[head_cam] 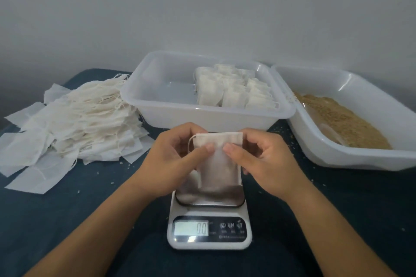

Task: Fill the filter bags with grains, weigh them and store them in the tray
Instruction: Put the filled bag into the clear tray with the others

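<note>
A white filter bag (218, 164) with a drawstring hangs upright above the steel platform of a kitchen scale (209, 220), whose display reads 0.0. My left hand (173, 159) pinches the bag's upper left part, thumb on the front. My right hand (263, 159) pinches the upper right part the same way. Behind the scale stands a translucent white storage tray (157, 96) with several filled bags (234, 87) lined up in its right half. To the right a second white tray (337, 155) holds brown grains (342, 117).
A large loose heap of empty filter bags (74, 117) with strings lies on the dark blue table at the left. Stray grains dot the cloth around the scale and near the grain tray. A plain grey wall closes the back.
</note>
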`<state>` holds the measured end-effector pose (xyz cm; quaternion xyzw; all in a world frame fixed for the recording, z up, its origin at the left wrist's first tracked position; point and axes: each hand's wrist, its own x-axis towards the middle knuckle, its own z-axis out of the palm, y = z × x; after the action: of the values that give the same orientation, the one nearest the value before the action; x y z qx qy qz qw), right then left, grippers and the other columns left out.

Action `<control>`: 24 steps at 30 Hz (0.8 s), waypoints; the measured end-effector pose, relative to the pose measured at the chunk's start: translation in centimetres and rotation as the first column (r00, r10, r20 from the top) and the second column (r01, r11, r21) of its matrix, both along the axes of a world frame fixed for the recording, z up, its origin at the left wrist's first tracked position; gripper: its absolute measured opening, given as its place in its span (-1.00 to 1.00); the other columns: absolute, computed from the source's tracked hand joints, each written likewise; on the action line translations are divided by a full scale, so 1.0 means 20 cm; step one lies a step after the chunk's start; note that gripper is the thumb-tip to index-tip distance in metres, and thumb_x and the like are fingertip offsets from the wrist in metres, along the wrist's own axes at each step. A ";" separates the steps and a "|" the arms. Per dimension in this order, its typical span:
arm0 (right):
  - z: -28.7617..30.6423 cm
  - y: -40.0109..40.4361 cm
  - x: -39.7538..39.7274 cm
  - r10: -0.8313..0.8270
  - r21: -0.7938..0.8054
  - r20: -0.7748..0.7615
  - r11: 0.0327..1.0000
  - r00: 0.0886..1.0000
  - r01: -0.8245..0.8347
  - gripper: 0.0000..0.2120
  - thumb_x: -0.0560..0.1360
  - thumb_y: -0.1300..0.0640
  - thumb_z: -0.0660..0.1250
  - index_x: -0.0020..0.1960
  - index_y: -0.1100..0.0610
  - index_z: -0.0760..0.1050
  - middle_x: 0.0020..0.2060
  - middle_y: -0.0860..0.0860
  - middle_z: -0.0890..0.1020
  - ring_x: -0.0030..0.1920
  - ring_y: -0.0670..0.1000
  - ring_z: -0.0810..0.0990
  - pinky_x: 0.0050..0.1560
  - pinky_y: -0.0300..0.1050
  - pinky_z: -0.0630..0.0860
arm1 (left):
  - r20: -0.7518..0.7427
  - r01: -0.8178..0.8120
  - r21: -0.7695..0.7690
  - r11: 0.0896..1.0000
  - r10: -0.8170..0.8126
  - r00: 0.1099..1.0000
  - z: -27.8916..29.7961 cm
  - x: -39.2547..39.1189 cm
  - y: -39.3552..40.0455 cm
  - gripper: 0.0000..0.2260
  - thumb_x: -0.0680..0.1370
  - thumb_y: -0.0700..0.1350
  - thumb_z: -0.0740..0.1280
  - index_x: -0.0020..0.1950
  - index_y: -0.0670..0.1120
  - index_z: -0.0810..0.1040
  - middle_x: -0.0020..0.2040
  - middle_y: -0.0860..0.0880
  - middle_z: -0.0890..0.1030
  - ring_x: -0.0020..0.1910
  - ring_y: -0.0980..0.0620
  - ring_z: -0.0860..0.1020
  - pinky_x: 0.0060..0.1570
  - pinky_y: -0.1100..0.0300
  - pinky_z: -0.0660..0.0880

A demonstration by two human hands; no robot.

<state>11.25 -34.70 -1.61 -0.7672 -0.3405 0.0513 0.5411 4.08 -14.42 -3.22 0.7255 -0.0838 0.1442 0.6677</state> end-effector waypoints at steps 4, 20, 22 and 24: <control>-0.03 0.00 0.03 0.006 -0.116 -0.178 0.993 0.984 -0.027 -0.96 0.59 0.09 0.45 -0.02 0.00 0.69 -0.21 -0.03 0.73 -0.33 -0.19 0.62 -0.33 -0.28 0.52 | -0.057 -0.026 0.189 0.982 0.037 0.998 -0.02 0.01 0.03 -0.96 0.48 0.02 0.46 -0.10 0.12 0.63 -0.22 0.13 0.65 -0.28 0.17 0.57 -0.28 0.28 0.51; -0.12 -0.03 0.21 -0.437 -0.022 0.102 0.897 0.894 0.441 -0.96 0.59 -0.08 0.38 0.02 -0.21 0.60 -0.13 -0.27 0.65 -0.14 -0.34 0.55 -0.17 -0.54 0.40 | -0.147 -0.602 0.090 0.793 0.609 0.780 -0.04 0.09 0.16 -0.87 0.54 -0.02 0.42 0.02 0.20 0.56 -0.14 0.12 0.57 -0.39 0.29 0.49 -0.45 0.41 0.42; -0.14 -0.03 0.23 -0.427 -0.057 0.101 0.899 0.898 0.434 -0.96 0.60 -0.09 0.37 -0.02 -0.21 0.59 -0.12 -0.38 0.64 -0.12 -0.36 0.56 -0.17 -0.56 0.39 | -0.158 -0.617 0.060 0.784 0.618 0.770 -0.04 0.09 0.17 -0.88 0.54 -0.04 0.42 0.00 0.19 0.56 -0.19 0.12 0.54 -0.41 0.27 0.48 -0.43 0.41 0.42; -0.15 -0.03 0.24 -0.416 -0.084 0.093 0.902 0.904 0.424 -0.95 0.61 -0.08 0.36 -0.02 -0.18 0.60 -0.14 -0.35 0.66 -0.10 -0.35 0.58 -0.14 -0.50 0.42 | -0.161 -0.617 0.040 0.786 0.614 0.773 -0.05 0.10 0.17 -0.87 0.55 -0.07 0.42 0.00 0.17 0.56 -0.24 0.13 0.50 -0.44 0.26 0.45 -0.44 0.39 0.41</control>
<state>16.12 -35.38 -4.70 -0.8505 -0.1835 -0.0771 0.4868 5.99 -11.03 -4.14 0.7172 0.2147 0.2944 0.5940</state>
